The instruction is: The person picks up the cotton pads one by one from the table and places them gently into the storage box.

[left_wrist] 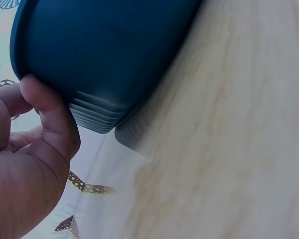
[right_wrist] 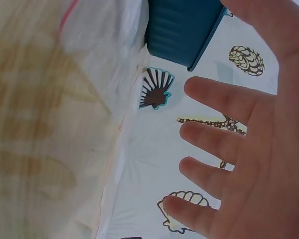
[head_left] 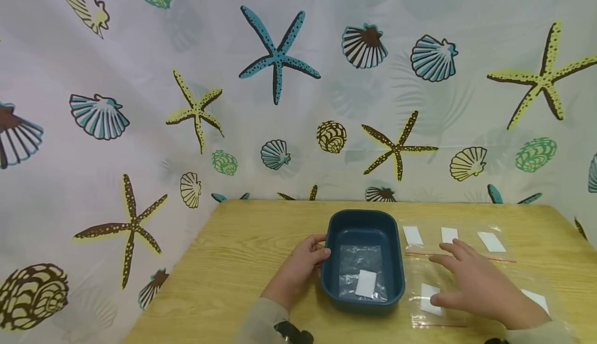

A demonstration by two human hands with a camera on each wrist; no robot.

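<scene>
My left hand [head_left: 298,266] grips the left side of a dark blue plastic tub [head_left: 368,307], thumb at the rim, as the left wrist view also shows. Inside the tub lies a clear plastic bag [head_left: 359,261] with a white rectangular piece [head_left: 366,283] in it. My right hand [head_left: 480,287] hovers to the right of the tub with fingers spread, holding nothing. Below and around it lie clear zip bags; one near bag [head_left: 420,318] holds a white piece [head_left: 430,298]. Part of another white piece [head_left: 536,300] is hidden behind the right forearm.
Farther back on the wooden table [head_left: 247,245], clear bags with red seal lines hold white pieces, among them a left one [head_left: 412,235] and a right one [head_left: 491,241]. A white curtain [head_left: 308,95] with shells and starfish hangs behind the table and along its left side.
</scene>
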